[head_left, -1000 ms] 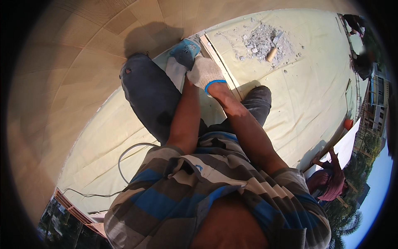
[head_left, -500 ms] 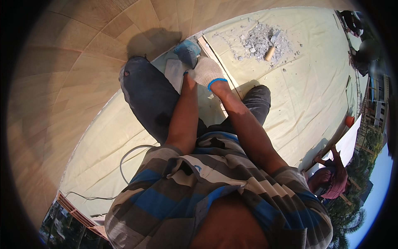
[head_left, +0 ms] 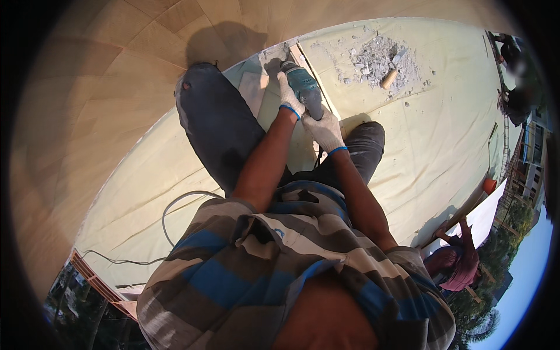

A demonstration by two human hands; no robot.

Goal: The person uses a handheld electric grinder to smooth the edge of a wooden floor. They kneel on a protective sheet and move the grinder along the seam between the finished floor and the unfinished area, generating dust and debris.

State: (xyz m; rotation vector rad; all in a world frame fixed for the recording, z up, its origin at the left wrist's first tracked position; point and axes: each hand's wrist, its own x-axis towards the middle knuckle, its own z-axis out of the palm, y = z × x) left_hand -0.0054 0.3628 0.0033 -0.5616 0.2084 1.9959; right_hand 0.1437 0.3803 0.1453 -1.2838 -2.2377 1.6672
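Fingers (head_left: 283, 82) of the gloved left hand (head_left: 291, 101) clasp the side of a teal power tool (head_left: 303, 83); the gloved right hand (head_left: 324, 129) grips its rear handle. Its shadowed head seems just beside a wooden strip (head_left: 297, 55). Farther right, grey rubble (head_left: 373, 63) and a tan handle (head_left: 389, 79) lie on pale sheeting (head_left: 431, 134).

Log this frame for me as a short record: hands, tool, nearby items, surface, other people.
Left hand: gloved, gripping the power tool's side
Right hand: gloved, around its dark rear end
Tool: teal power tool
Nearby: wood strip beside the tool; grey rubble with a tan handle on it
Surface: creased pale-yellow sheet
Other people: person in dark red, lower right; others unclear, upper right
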